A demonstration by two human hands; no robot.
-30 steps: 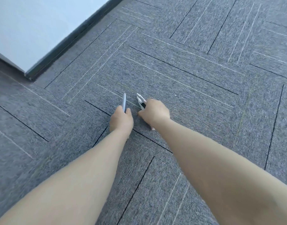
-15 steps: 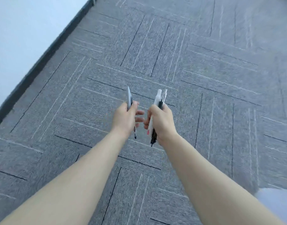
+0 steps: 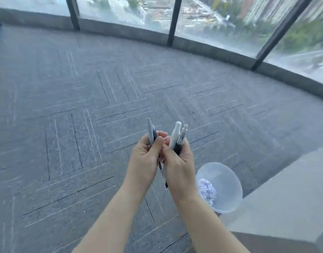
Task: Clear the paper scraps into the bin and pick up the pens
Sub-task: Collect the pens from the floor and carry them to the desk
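My left hand (image 3: 145,157) is closed around two pens (image 3: 151,133), one grey and one dark, pointing up. My right hand (image 3: 179,165) grips a white pen (image 3: 175,134) and a clear-and-black pen (image 3: 182,136), also upright. The two hands touch in front of me, above the grey carpet. A translucent round bin (image 3: 224,179) stands on the floor just right of my right wrist, with a heap of paper scraps (image 3: 207,190) inside it.
Grey carpet tiles (image 3: 84,125) cover the floor ahead. A low ledge (image 3: 193,42) with dark window posts and glass runs along the far side. A pale grey surface (image 3: 288,198) fills the lower right beside the bin.
The hands have lifted off the carpet with the pens and come together. The view has swung up and round, so the window wall and the bin now show.
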